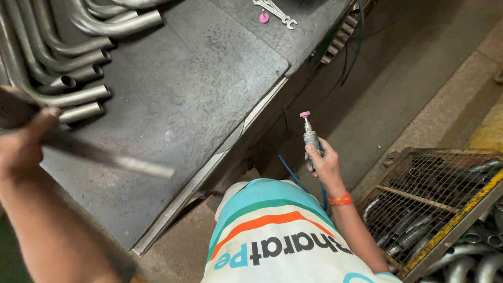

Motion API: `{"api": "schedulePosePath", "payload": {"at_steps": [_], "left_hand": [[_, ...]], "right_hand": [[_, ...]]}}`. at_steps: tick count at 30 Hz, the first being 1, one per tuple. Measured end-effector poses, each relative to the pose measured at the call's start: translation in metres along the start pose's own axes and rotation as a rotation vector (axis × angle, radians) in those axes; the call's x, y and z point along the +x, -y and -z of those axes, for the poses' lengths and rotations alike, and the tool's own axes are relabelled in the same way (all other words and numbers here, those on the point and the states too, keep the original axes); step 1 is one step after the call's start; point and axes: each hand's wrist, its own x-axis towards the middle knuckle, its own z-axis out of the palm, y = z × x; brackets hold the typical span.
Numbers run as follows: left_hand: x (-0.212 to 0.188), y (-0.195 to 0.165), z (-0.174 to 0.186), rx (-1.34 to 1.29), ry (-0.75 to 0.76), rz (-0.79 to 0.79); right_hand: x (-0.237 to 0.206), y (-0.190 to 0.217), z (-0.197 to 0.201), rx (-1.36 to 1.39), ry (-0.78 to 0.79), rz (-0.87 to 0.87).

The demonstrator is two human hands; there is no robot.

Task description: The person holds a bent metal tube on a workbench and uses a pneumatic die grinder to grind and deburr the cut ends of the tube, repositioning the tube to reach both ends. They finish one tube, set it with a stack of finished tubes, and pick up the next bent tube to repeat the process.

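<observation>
Left grip (23, 139) around a pipe (120, 162), right (325, 165) around a grinder (310, 137); pipes in mesh crate (450, 220).

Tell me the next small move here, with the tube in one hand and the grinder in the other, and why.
Probably bring the right hand with the air grinder up over the steel table. The left hand holds a metal tube out above the table, open end towards the grinder, while the pink grinding stone hangs off the table's edge, apart from the tube.
</observation>
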Motion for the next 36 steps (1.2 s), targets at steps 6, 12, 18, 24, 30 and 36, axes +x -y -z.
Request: {"api": "schedulePosePath", "payload": {"at_steps": [6, 12, 18, 24, 30, 36], "left_hand": [[0.026, 0.019, -0.068, -0.734, -0.025, -0.219], [0.060, 0.088, -0.153, -1.151, -0.145, 0.087], [0.063, 0.164, -0.217, -1.350, -0.278, 0.455], [0.052, 0.192, -0.241, -1.278, -0.214, 0.512], [0.036, 0.183, -0.225, -1.125, -0.178, 0.580], [-0.006, 0.137, -0.196, 0.205, 0.116, 0.205]], "right_hand": [[0.000, 0.006, 0.002, 0.042, -0.054, 0.030], [0.005, 0.015, 0.005, 0.047, -0.104, 0.134], [0.025, 0.019, -0.012, -0.097, -0.147, 0.330], [0.071, 0.027, -0.060, -0.469, -0.211, 0.526], [0.092, 0.019, -0.115, -0.666, -0.149, 0.389], [0.098, -0.002, -0.130, -0.705, -0.110, 0.274]]}}
